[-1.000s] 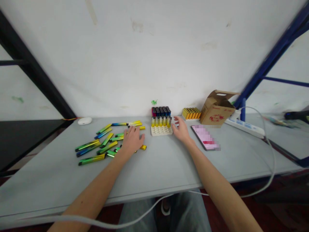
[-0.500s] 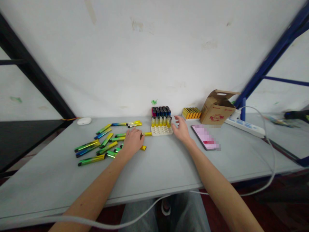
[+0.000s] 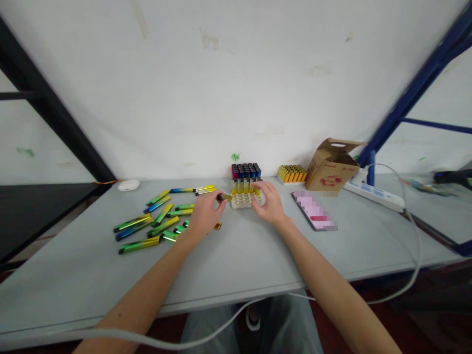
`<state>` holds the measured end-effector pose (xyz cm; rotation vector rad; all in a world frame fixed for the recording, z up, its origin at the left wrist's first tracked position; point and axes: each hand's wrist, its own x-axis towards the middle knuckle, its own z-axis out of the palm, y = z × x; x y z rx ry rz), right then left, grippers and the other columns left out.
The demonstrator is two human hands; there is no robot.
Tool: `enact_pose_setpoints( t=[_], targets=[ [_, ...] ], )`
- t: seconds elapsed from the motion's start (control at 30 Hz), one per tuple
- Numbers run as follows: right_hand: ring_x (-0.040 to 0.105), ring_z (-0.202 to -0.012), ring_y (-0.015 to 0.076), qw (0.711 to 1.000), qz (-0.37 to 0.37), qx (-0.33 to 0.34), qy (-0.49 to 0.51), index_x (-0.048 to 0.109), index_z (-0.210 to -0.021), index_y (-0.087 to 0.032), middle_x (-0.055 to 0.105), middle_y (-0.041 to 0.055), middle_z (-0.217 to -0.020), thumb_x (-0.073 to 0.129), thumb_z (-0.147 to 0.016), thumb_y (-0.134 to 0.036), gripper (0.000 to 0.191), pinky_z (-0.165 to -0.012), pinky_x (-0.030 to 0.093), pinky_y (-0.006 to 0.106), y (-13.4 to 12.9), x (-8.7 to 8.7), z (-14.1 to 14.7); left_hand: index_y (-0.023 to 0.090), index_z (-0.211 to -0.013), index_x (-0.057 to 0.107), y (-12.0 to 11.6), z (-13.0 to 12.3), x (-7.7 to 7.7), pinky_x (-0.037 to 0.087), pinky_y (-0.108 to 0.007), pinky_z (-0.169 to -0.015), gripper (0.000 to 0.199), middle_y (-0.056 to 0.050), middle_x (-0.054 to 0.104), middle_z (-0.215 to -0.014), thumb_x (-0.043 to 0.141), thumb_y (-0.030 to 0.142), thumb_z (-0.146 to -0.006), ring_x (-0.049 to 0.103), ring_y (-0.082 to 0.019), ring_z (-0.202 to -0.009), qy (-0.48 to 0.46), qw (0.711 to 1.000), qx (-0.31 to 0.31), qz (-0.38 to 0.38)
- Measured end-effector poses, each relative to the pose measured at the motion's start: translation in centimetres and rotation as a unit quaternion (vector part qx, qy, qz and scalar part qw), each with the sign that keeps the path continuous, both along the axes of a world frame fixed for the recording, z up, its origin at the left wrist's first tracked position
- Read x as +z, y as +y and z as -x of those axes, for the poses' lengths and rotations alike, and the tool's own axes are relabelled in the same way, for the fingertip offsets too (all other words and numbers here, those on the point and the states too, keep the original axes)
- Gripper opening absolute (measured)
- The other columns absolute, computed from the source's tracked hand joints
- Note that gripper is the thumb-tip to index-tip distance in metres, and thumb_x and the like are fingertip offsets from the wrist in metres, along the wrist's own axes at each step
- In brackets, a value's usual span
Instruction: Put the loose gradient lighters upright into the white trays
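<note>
My left hand is closed on a lighter with a dark end, its tip pointing right toward the white tray with round holes. Several lighters stand upright in the tray's rear part, a yellow row in front of dark-topped blue and red ones. At the tray's right side is my right hand, thumb and fingers apart, fingertips near the yellow row; it partly covers the tray's right end. To the left, green, yellow and blue lighters lie loose on the table.
A second block of orange-yellow lighters stands by the wall. Beside it are an open cardboard box, a phone and a power strip. A white case lies at the back left. A white cable crosses the table's front edge.
My left hand has lifted a lighter off the table and brought it toward the tray. My right hand has moved left to the tray's right side.
</note>
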<state>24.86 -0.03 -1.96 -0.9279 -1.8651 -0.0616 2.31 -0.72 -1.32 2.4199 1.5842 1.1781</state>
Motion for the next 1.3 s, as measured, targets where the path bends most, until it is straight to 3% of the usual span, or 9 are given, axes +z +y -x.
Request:
enact_pose_setpoints(
  t=[0.13, 0.3, 0.5, 0.57, 0.67, 0.77, 0.83, 1.0, 1.3],
  targets=[
    [0.055, -0.112, 0.0266, 0.996, 0.028, 0.061, -0.062, 0.058, -0.120, -0.018, 0.061, 0.0132, -0.119, 0.060, -0.078, -0.023, 0.042, -0.099, 0.045, 0.043, -1.0, -0.1, 2.2, 0.019, -0.100, 0.066, -0.6, -0.8, 0.2, 0.053, -0.032, -0.083, 0.022, -0.003, 0.073, -0.093, 0.059, 0.035, -0.086, 0.067, -0.019, -0.084, -0.081, 0.994, -0.074, -0.013],
    [0.061, -0.101, 0.0258, 0.991, 0.088, 0.081, -0.052, 0.063, -0.108, -0.022, 0.068, 0.0100, -0.105, 0.057, -0.085, -0.025, 0.024, -0.092, 0.048, 0.042, -1.0, -0.7, 3.4, 0.019, -0.098, 0.067, -1.2, -1.2, 0.4, 0.053, -0.032, -0.085, 0.025, -0.005, 0.074, -0.095, 0.062, 0.039, -0.085, 0.068, -0.019, -0.086, -0.104, 0.988, -0.115, -0.025],
    [0.062, -0.083, 0.0208, 0.967, 0.210, 0.111, 0.086, 0.059, -0.095, -0.022, 0.068, 0.0051, -0.090, 0.053, -0.082, -0.024, 0.014, -0.079, 0.050, 0.036, -0.8, -0.8, 3.8, 0.019, -0.108, 0.064, -1.4, -1.0, 0.4, 0.050, -0.036, -0.092, 0.032, -0.004, 0.073, -0.091, 0.057, 0.043, -0.089, 0.068, -0.021, -0.091, -0.094, 0.991, -0.083, -0.037],
    [0.060, -0.073, 0.0180, 0.918, 0.312, 0.135, 0.207, 0.054, -0.092, -0.023, 0.063, 0.0011, -0.081, 0.052, -0.079, -0.026, 0.014, -0.064, 0.050, 0.030, -0.7, -0.3, 3.9, 0.020, -0.112, 0.062, -1.4, -0.9, 0.5, 0.049, -0.035, -0.093, 0.032, -0.003, 0.072, -0.091, 0.052, 0.042, -0.091, 0.067, -0.020, -0.092, -0.086, 0.993, -0.068, -0.036],
    [0.055, -0.061, 0.0144, 0.771, 0.462, 0.182, 0.399, 0.050, -0.090, -0.022, 0.057, -0.0026, -0.073, 0.050, -0.070, -0.024, 0.020, -0.047, 0.042, 0.023, -0.4, 0.7, 3.5, 0.019, -0.111, 0.062, -1.4, -0.7, 0.6, 0.049, -0.035, -0.091, 0.031, -0.004, 0.072, -0.093, 0.046, 0.039, -0.094, 0.067, -0.020, -0.092, -0.068, 0.995, -0.066, -0.032],
    [0.045, -0.050, 0.0105, 0.652, 0.540, 0.255, 0.467, 0.049, -0.082, -0.021, 0.047, -0.0057, -0.060, 0.050, -0.067, -0.024, 0.015, -0.041, 0.035, 0.019, -0.3, 1.7, 2.6, 0.017, -0.109, 0.063, -1.5, -0.8, 0.5, 0.049, -0.036, -0.092, 0.031, -0.007, 0.071, -0.097, 0.043, 0.037, -0.095, 0.065, -0.021, -0.094, -0.044, 0.996, -0.078, -0.026],
    [0.037, -0.044, 0.0093, 0.606, 0.558, 0.300, 0.481, 0.049, -0.081, -0.021, 0.038, -0.0079, -0.053, 0.051, -0.070, -0.025, 0.012, -0.039, 0.028, 0.017, -0.3, 2.1, 2.0, 0.018, -0.107, 0.064, -1.4, -1.0, 0.4, 0.048, -0.037, -0.094, 0.030, -0.008, 0.070, -0.100, 0.042, 0.036, -0.096, 0.064, -0.022, -0.098, -0.021, 0.996, -0.085, -0.016],
    [0.025, -0.041, 0.0086, 0.560, 0.574, 0.381, 0.461, 0.048, -0.081, -0.022, 0.028, -0.0096, -0.050, 0.053, -0.081, -0.029, 0.009, -0.038, 0.021, 0.016, -0.6, 2.4, 1.3, 0.018, -0.104, 0.065, -1.0, -1.1, -0.4, 0.046, -0.040, -0.100, 0.029, -0.010, 0.066, -0.108, 0.043, 0.034, -0.095, 0.060, -0.023, -0.106, 0.029, 0.997, -0.071, 0.000],
    [0.039, -0.048, 0.0089, 0.550, 0.580, 0.363, 0.480, 0.052, -0.090, -0.022, 0.044, -0.0062, -0.061, 0.057, -0.081, -0.026, 0.011, -0.041, 0.029, 0.016, -0.9, 2.6, 1.0, 0.018, -0.105, 0.065, -1.2, -1.3, -0.7, 0.049, -0.040, -0.098, 0.029, -0.009, 0.069, -0.109, 0.043, 0.033, -0.096, 0.062, -0.023, -0.105, 0.067, 0.990, -0.125, 0.025]
  ],
)
